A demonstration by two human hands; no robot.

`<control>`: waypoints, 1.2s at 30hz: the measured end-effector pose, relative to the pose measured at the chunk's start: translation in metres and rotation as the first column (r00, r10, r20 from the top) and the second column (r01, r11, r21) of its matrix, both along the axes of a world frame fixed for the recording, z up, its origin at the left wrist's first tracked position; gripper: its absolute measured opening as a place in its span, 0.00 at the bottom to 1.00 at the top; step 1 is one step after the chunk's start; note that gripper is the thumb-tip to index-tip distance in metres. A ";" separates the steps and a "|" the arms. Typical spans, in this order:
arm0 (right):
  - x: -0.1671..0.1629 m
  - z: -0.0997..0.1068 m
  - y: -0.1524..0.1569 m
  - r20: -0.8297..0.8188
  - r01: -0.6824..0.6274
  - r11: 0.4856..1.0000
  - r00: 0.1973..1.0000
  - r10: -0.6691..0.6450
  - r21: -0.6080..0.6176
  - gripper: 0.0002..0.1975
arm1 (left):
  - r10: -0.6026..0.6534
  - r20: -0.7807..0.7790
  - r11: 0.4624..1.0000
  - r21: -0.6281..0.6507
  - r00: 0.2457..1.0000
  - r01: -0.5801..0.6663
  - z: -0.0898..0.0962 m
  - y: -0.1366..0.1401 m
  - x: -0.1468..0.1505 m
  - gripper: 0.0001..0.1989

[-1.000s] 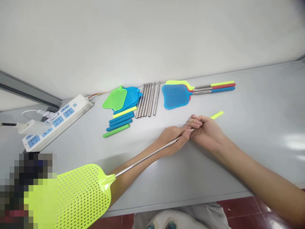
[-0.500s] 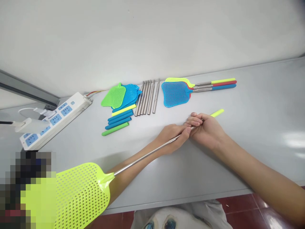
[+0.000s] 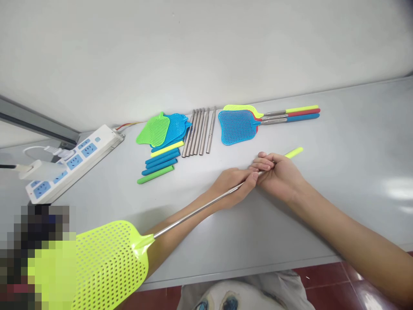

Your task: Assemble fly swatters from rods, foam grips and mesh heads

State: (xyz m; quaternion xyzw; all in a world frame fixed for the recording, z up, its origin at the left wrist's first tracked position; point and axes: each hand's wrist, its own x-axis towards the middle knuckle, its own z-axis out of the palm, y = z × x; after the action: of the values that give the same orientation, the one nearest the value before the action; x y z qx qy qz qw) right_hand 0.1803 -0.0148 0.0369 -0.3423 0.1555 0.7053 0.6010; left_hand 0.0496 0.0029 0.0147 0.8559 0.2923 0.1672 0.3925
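Note:
A yellow-green fly swatter (image 3: 112, 258) with a long extended metal rod lies slantwise across my view, its mesh head at the lower left above my left forearm. My left hand (image 3: 234, 187) is closed around the rod near its middle. Just beyond it, my right hand (image 3: 277, 174) grips the rod close to the handle, palm turned up and fingers curled over. The yellow handle end (image 3: 294, 152) sticks out past the right hand. My two hands touch or nearly touch. The part of the rod inside the fingers is hidden.
At the back lie green and blue swatter heads (image 3: 155, 129), coloured handle sleeves (image 3: 161, 161) and several metal rods (image 3: 200, 133). Right of them rest assembled fly swatters (image 3: 240, 127). A white power strip (image 3: 77, 163) with plugs stands left. The grey table's front edge (image 3: 251, 270) is near my body.
Hardly anything differs. Both hands keep their hold on the fly swatter in the same place, and the view has shifted very slightly.

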 end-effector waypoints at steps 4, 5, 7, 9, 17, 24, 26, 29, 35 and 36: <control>0.000 0.000 0.000 -0.006 -0.001 1.000 1.000 0.001 0.001 0.12 | 0.001 -0.013 1.000 0.002 1.000 -0.001 0.000 0.000 0.000 0.21; 0.000 0.000 0.000 -0.007 -0.001 1.000 1.000 0.001 0.001 0.12 | -0.002 -0.015 1.000 0.001 1.000 0.002 0.000 0.000 0.000 0.21; 0.000 0.000 0.000 -0.007 -0.003 1.000 1.000 0.003 0.000 0.12 | -0.002 -0.016 1.000 -0.005 1.000 0.002 0.001 0.000 0.000 0.21; 0.000 0.000 0.000 -0.001 -0.006 1.000 1.000 0.006 -0.001 0.12 | -0.004 -0.019 1.000 -0.019 1.000 0.003 0.003 0.000 0.000 0.21; 0.001 -0.001 0.000 0.008 -0.025 1.000 1.000 0.025 0.010 0.12 | -0.003 -0.029 1.000 -0.003 1.000 0.003 0.003 0.000 0.000 0.21; 0.000 0.001 0.000 0.006 -0.014 1.000 1.000 0.014 -0.001 0.12 | -0.008 -0.033 1.000 -0.021 0.999 0.007 0.002 0.000 0.000 0.21; 0.000 0.000 0.000 0.011 -0.007 1.000 1.000 0.007 0.003 0.12 | -0.011 -0.036 0.999 -0.032 0.999 0.009 0.002 0.000 0.000 0.21; -0.001 -0.002 -0.001 0.016 0.024 0.999 1.000 -0.025 0.035 0.12 | -0.015 -0.044 0.999 -0.040 0.999 0.013 0.002 0.000 0.000 0.22; -0.008 -0.009 -0.004 0.051 0.097 0.991 0.993 -0.102 0.092 0.10 | -0.030 -0.033 0.999 -0.025 0.999 0.029 0.001 0.001 -0.001 0.22; -0.009 -0.009 -0.004 0.060 0.100 0.989 0.992 -0.107 0.105 0.10 | -0.035 -0.029 0.999 -0.031 0.999 0.034 0.001 0.001 -0.001 0.22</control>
State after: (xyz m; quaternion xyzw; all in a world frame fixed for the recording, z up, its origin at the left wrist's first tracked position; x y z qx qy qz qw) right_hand 0.1714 -0.0190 0.0275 -0.3258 0.1173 0.6685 0.6582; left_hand 0.0486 0.0041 0.0153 0.8570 0.2860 0.1432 0.4040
